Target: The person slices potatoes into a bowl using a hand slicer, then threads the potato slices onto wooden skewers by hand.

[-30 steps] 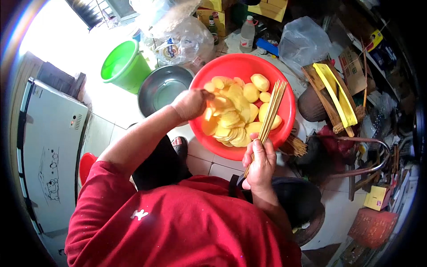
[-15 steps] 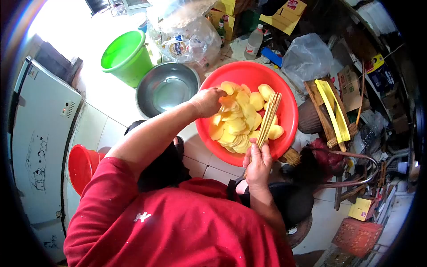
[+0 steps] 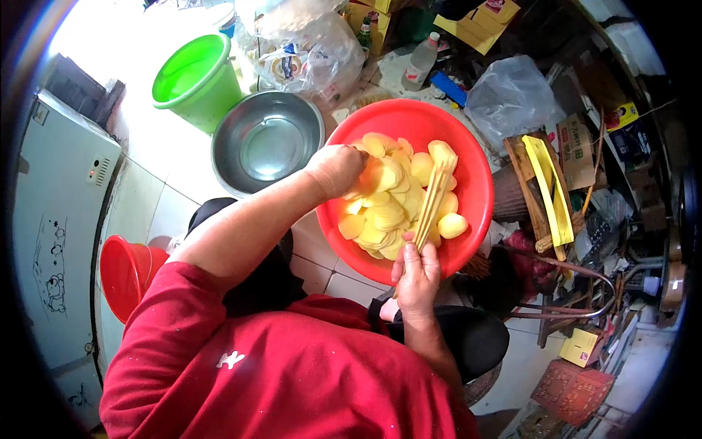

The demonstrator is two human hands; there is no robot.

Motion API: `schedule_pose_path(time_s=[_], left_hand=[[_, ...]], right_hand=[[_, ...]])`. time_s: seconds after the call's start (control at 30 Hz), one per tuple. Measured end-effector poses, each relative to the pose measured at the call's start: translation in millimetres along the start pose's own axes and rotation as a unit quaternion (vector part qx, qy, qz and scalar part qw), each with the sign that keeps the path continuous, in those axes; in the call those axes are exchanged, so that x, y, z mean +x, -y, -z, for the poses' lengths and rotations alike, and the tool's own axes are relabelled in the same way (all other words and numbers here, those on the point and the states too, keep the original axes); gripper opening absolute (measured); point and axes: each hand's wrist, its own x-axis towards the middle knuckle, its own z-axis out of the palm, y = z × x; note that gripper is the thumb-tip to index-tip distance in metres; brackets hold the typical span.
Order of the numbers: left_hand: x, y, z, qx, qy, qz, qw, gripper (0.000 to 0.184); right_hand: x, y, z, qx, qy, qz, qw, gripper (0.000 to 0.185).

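Thin sticks [image 3: 433,203], gathered in a loose bundle over the right part of the red basin [image 3: 474,175], are pointed away from the body and slightly to the right, their long axis slanted up from the right hand [image 3: 418,282]. At far left, a red pail [image 3: 118,276] is seen beside the sleeve, followed by a green bucket [image 3: 213,104] and a metal basin [image 3: 269,150], set close to the red one. Over the heap of potato slices [image 3: 386,212], the left hand [image 3: 338,168] is bent, its fingers curled in at the slices; their spread cannot be told, since the tips are partly hidden. Farther right, the sticks are gripped near their lower ends by the right hand, its fingers closed narrowly around them. Whether the upper ends are touched by the slices cannot be told. To their right, a potato [image 3: 453,225] is seen inside the basin wall.
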Motion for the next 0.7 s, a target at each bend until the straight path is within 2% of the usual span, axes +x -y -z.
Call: schedule_pose_path(time_s=[0.07,0.13,0.17,0.2,0.27,0.3,0.33,0.4,0.53,0.7], left_hand=[[-4.1,1.8,9.2,-0.079,-0.016,0.020,0.997,0.022],[-8.6,5.1,18.1,-0.212,-0.067,0.018,0.975,0.021],[-10.0,5.4,24.0,-0.288,-0.039,0.047,0.956,0.018],[-10.4,7.3,24.3,-0.289,-0.039,0.048,0.955,0.018],[-12.2,11.2,25.1,-0.540,0.030,0.071,0.838,0.011],[-15.7,9.0,28.3,-0.579,0.039,0.088,0.809,0.009],[-18.1,8.2,29.6,-0.580,0.037,0.088,0.809,0.009],[-22.5,7.0,32.3,-0.680,0.046,0.104,0.724,0.009],[-31.6,5.8,46.5,-0.681,0.056,0.109,0.721,0.007],[-43.3,-6.5,58.9,-0.740,0.021,0.123,0.661,0.011]], right_hand=[[-1.3,-5.0,0.2,-0.009,0.021,-0.002,1.000,0.015],[-4.1,-7.4,-2.0,-0.033,0.097,-0.042,0.994,0.018],[-5.3,-8.4,-1.3,-0.023,0.130,-0.064,0.989,0.022],[-6.5,-7.0,-3.2,-0.024,0.131,-0.064,0.989,0.022],[-9.2,-2.5,-8.7,-0.015,0.158,-0.110,0.981,0.020],[-8.9,-3.3,-8.9,-0.020,0.164,-0.107,0.981,0.022],[-8.8,-2.4,-9.9,-0.020,0.165,-0.106,0.980,0.022],[-9.1,0.4,-11.6,0.000,0.162,-0.118,0.980,0.024],[-9.4,3.6,-10.1,0.018,0.154,-0.125,0.980,0.019],[-16.6,15.5,-14.5,0.034,0.162,-0.124,0.978,0.008]])
